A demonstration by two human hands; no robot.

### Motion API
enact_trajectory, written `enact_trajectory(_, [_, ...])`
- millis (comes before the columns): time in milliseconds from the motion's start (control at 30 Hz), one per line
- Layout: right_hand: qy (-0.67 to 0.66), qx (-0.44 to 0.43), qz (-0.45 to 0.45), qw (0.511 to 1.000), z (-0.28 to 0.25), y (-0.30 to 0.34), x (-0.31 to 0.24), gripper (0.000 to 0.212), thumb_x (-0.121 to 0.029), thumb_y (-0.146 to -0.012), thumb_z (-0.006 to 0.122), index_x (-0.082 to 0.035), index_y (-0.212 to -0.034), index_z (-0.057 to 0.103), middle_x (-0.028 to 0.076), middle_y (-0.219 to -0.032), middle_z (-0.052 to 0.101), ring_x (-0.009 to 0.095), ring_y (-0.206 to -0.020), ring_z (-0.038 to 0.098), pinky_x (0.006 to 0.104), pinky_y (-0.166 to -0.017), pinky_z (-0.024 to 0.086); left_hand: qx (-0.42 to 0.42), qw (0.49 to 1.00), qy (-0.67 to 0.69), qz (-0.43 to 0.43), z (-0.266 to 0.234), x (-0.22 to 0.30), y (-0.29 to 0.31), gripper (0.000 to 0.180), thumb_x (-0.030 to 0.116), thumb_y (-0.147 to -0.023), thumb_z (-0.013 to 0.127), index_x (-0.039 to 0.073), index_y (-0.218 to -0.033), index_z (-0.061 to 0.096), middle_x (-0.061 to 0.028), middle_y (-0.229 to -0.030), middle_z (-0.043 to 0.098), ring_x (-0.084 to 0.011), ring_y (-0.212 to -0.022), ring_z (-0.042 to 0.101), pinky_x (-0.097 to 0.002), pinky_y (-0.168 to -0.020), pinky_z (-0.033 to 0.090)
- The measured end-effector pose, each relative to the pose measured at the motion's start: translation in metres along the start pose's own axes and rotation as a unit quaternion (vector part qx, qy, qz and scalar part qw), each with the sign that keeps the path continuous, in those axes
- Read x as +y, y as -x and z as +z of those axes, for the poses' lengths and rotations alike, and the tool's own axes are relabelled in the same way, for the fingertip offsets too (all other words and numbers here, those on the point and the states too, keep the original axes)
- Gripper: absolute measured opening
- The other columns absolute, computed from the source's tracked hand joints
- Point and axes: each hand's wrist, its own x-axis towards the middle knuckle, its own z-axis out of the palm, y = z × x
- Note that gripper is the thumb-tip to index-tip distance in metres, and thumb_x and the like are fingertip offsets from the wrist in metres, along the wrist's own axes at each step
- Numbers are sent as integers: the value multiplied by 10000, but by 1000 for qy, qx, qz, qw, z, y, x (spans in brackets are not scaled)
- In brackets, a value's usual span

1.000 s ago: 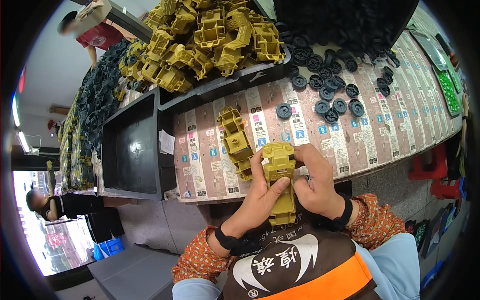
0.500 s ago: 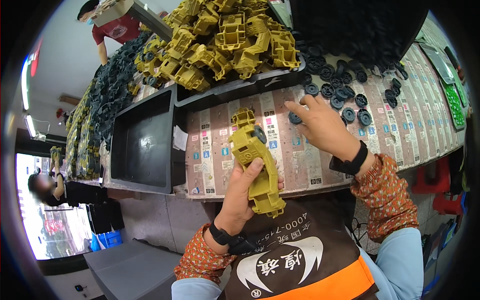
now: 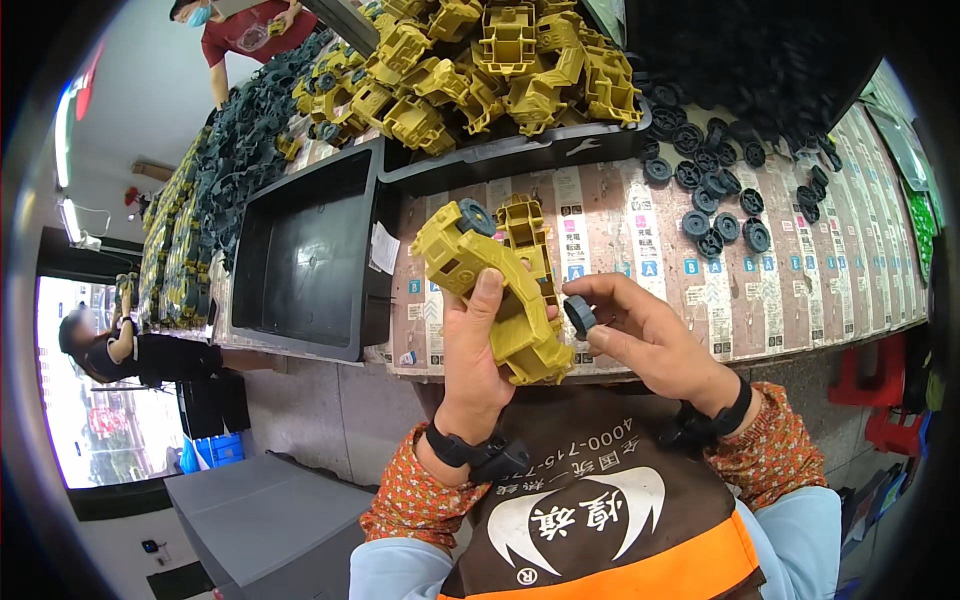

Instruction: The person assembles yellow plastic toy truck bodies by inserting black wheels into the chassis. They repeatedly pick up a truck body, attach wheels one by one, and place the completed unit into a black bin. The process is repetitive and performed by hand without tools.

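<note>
A yellow plastic toy vehicle body (image 3: pixel 520 325) is gripped in my left hand (image 3: pixel 475 350), tilted, with the thumb across its side. One dark wheel (image 3: pixel 476 217) sits at its far end. Just beyond it shows a second yellow toy body (image 3: pixel 524 228), partly hidden; whether it rests on the table or is held too, I cannot tell. My right hand (image 3: pixel 655 345) pinches a loose dark grey toy wheel (image 3: pixel 579 315) between thumb and fingers, close to the right side of the held body.
Beyond my hands, yellow bodies (image 3: pixel 510 60) heap over a black tray (image 3: pixel 540 158). A black bin (image 3: pixel 305 265) stands left. Loose dark wheels (image 3: pixel 725 205) lie on the right of the table (image 3: pixel 640 240). Dark plastic parts (image 3: pixel 235 140) pile far left, near a person in red (image 3: pixel 250 38).
My right hand has come from the scattered wheels toward the yellow body, now with a wheel in its fingers. My left hand has turned the body, its far end tipping left.
</note>
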Motion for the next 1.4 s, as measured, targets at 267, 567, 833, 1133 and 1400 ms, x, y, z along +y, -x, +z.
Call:
enact_trajectory(267, [-70,-6,-11,997,11,2,11,454,-43,-1031,568,-18,-1471,462,41,-1334,577,103,-1145,580,280,-1016,484,20,996,-50,76,5,-15,7,386,274,-1026,672,62,-1313,526,-90,-1111,677,-187,-860,721,-337,-738,636])
enact_trajectory(567, [275,77,-115,951,31,25,15,596,24,-956,562,0,-1537,432,235,-1259,681,260,-1095,703,350,-919,539,-8,986,-71,149,4,-25,14,457,45,-993,683,72,-1383,447,-58,-1254,607,-163,-1115,631,-318,-969,532])
enact_trajectory(833, [117,27,-54,991,38,29,15,745,144,-840,400,8,-1573,387,232,-1397,628,237,-1269,627,297,-1037,473,-34,978,-58,198,11,-29,26,503,-47,-968,666,99,-1371,402,-51,-1285,587,-137,-1149,604,-296,-975,513])
enact_trajectory(1133, [303,15,-24,953,13,17,-5,628,-35,-826,521,-5,-1453,546,257,-828,687,297,-706,720,380,-677,543,-6,992,-53,117,14,-30,15,465,59,-1003,669,95,-1400,431,-60,-1279,601,-155,-1126,619,-307,-938,542])
enact_trajectory(1400, [738,220,-189,609,-117,-12,-10,368,-13,-746,678,7,-1110,627,224,-1042,575,456,-1014,549,519,-888,456,-50,994,-93,31,-10,12,21,632,324,-1035,651,57,-1508,327,-101,-1313,572,-211,-1194,578,-365,-1024,495])
